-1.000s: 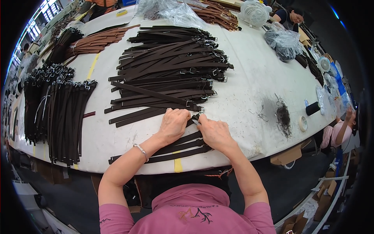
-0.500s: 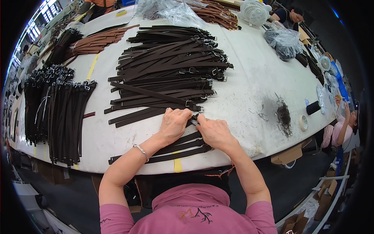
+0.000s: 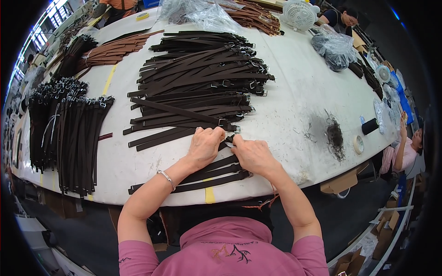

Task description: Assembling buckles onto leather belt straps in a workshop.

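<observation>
Short-sleeved dusty-pink shirt (image 3: 193,257) with a branching motif (image 3: 231,252) in orange-brown and black, a curved line of dark lettering (image 3: 237,242), and a small dark mark (image 3: 125,259) on the left sleeve (image 3: 138,255); a silver bangle (image 3: 166,180) circles the left wrist (image 3: 178,170).

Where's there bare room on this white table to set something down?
Widest: right of the middle pile of dark-brown buckled straps, bordered by the tangled dark stringy clump and the round white fan. Narrower: between that pile and the dark buckled-strap bundles at left. Crowded: around the left hand and right hand.
</observation>
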Demonstrator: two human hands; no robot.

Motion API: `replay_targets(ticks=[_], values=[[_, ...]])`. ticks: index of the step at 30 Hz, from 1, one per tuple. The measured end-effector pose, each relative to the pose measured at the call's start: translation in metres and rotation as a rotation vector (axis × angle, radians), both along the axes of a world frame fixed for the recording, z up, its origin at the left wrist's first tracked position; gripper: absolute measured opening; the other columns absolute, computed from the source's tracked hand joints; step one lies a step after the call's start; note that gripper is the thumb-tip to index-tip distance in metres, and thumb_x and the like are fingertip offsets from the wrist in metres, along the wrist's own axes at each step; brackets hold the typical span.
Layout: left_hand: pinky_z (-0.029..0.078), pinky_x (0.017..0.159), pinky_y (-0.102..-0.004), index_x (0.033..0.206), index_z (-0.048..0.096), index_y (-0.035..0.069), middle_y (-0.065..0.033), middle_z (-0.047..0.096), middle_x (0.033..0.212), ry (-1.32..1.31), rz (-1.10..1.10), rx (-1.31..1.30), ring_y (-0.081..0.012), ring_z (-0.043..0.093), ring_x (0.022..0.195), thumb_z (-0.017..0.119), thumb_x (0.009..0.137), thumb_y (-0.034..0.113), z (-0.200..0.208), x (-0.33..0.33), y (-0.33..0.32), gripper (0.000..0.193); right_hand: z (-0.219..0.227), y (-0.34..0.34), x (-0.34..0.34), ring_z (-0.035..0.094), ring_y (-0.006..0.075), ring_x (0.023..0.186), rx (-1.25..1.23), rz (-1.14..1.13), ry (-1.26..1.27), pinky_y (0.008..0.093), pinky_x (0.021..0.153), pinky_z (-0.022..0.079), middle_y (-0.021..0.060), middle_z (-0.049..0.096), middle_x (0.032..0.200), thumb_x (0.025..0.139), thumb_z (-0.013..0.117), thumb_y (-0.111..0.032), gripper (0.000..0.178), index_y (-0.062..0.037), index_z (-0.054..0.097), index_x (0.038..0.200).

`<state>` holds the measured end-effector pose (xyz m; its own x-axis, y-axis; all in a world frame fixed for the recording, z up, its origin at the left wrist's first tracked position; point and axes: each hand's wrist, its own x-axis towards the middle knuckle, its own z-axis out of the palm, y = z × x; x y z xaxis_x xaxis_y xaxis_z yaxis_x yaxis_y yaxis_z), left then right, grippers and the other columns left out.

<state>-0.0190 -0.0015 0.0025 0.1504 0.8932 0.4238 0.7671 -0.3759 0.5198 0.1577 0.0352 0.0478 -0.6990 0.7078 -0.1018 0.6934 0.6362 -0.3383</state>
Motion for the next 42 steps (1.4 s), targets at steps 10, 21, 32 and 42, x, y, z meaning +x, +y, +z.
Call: replay_targets(ticks=[10,21,32,42], values=[[0.044,0.055,-0.0340,0.084,0.052,0.001,-0.0109,0.058,0.063,-0.126,-0.080,-0.251,-0.0263,0.057,0.056,0.051,0.085,0.006,0.015,-0.012,0.010,0.005,-0.003,0.029,0.001,0.061,0.0291,0.066,-0.109,0.004,0.138,0.0392,0.061,0.045,0.0108,0.062,0.069,0.075,0.066,-0.021,0.030,-0.0119,0.054,0.101],[0.041,0.047,-0.0261,0.080,0.051,-0.002,-0.0063,0.054,0.057,-0.296,-0.090,-0.324,-0.0104,0.050,0.050,0.053,0.085,0.005,0.026,-0.010,0.004,0.008,-0.023,0.009,0.007,0.061,0.0284,0.069,0.094,0.021,0.404,0.0372,0.059,0.046,0.0099,0.060,0.074,0.074,0.065,-0.008,0.021,-0.0071,0.057,0.093],[0.042,0.041,-0.0247,0.085,0.048,-0.001,-0.0051,0.053,0.058,-0.400,-0.019,-0.443,-0.0097,0.050,0.044,0.049,0.081,-0.001,0.022,-0.008,-0.002,0.004,0.009,-0.004,0.008,0.061,0.0375,0.072,-0.168,-0.126,0.072,0.0447,0.063,0.046,0.0168,0.063,0.074,0.089,0.052,-0.031,0.033,-0.0020,0.044,0.101],[0.045,0.058,-0.0341,0.116,0.051,0.008,-0.0101,0.056,0.065,-0.068,-0.175,-0.383,-0.0229,0.057,0.059,0.060,0.081,0.017,0.034,-0.002,-0.005,0.037,-0.003,-0.007,0.012,0.061,0.0381,0.074,-0.068,-0.071,0.067,0.0473,0.064,0.046,0.0184,0.063,0.085,0.089,0.052,-0.027,0.026,-0.0035,0.042,0.095]])
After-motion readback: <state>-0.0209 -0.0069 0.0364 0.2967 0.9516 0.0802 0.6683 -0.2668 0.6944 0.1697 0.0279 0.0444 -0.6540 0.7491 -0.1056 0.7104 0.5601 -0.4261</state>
